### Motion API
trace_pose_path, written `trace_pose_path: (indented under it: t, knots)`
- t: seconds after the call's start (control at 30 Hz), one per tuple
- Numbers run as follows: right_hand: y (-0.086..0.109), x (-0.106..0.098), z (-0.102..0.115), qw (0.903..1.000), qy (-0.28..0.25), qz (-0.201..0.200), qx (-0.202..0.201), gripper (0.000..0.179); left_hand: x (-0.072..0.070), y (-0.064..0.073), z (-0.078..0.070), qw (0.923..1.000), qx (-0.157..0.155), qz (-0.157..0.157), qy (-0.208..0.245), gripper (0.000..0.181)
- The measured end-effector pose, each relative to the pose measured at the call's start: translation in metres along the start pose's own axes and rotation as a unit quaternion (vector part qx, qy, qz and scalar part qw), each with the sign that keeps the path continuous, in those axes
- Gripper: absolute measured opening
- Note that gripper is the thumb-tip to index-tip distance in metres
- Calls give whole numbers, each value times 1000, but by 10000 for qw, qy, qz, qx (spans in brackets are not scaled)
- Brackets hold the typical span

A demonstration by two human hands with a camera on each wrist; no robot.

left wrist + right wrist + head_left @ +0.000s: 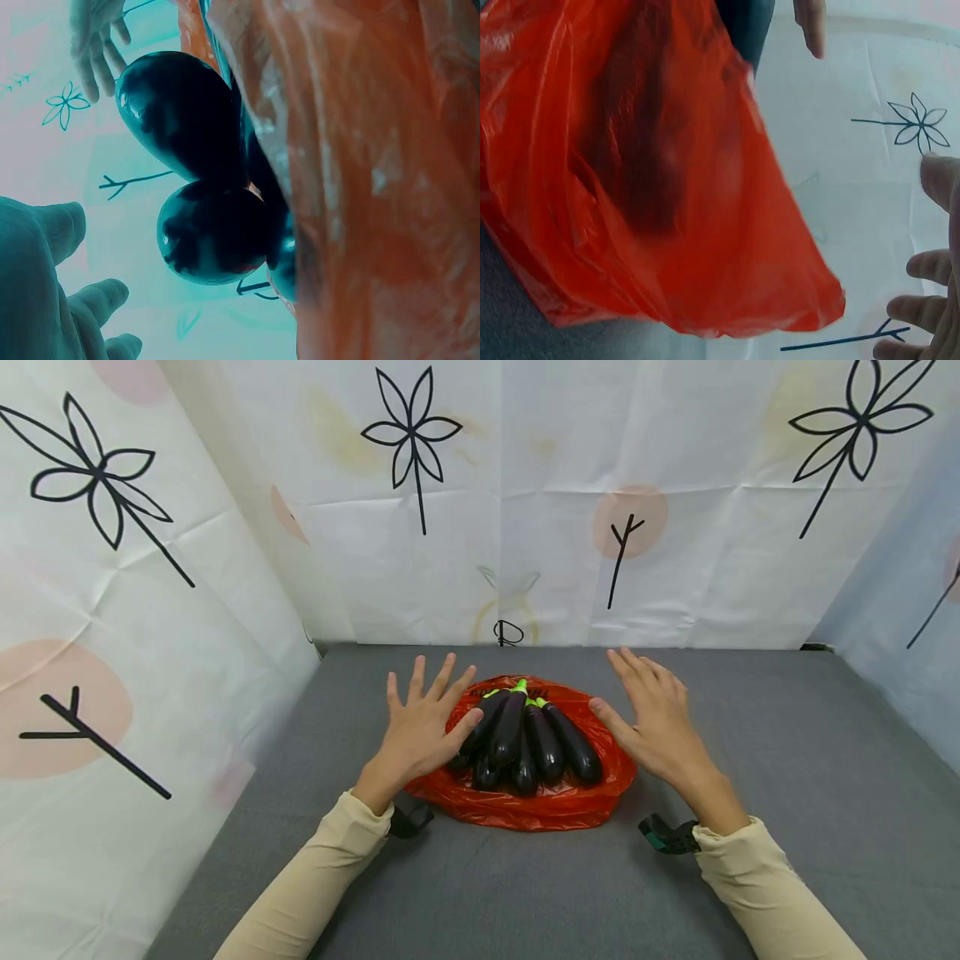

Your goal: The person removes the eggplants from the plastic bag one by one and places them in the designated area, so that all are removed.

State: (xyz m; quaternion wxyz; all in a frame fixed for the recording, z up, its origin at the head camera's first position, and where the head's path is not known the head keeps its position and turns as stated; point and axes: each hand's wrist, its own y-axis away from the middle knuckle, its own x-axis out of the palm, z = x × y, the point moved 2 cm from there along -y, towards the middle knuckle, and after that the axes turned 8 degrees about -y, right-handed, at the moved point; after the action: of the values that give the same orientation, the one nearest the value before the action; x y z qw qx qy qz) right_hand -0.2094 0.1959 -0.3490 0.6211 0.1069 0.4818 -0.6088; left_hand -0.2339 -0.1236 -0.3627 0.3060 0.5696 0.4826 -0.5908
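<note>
Several dark purple eggplants [508, 731] with green stems lie in a pile on a red plastic bag [517, 814] on the grey table. My left hand [423, 727] is at the left of the pile with its fingers spread, holding nothing. To the right, my right hand [656, 718] has its fingers extended and holds nothing either. In the left wrist view, rounded eggplant ends [214, 232] show beside the bag [375, 187]. The bag [705, 247] hides most of the pile in the right wrist view, where a dark shape shows through it.
A grey cloth surface [480, 893] extends around the bag. White sheets [555, 443] with drawn flowers and twigs stand at the back and on both sides. Dark straps [670, 837] sit at the wrists by the cream sleeves [780, 893].
</note>
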Motion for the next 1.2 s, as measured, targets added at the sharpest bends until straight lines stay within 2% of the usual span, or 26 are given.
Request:
trace_pose_path:
  t: [0.17, 0.3, 0.6, 0.9, 1.2]
  knots:
    - [1, 7, 3, 9992, -125, 18, -378, 72, 1, 1, -1, 10000, 31, -70, 31, 66]
    - [3, 14, 5, 9981, -280, 159, -528, 70, 3, 1, 1, 9999, 23, -85, 59, 65]
    - [10, 28, 8, 9964, -285, 608, -526, 64, 14, 6, 16, 9987, 7, 277, 417, 62]
    - [16, 37, 3, 9957, -38, 783, -494, 61, 26, 9, 34, 9937, 240, 557, 941, 54]
    - [20, 41, 0, 9950, 180, 924, -331, 62, 39, 11, 44, 9908, 364, 847, 994, 58]
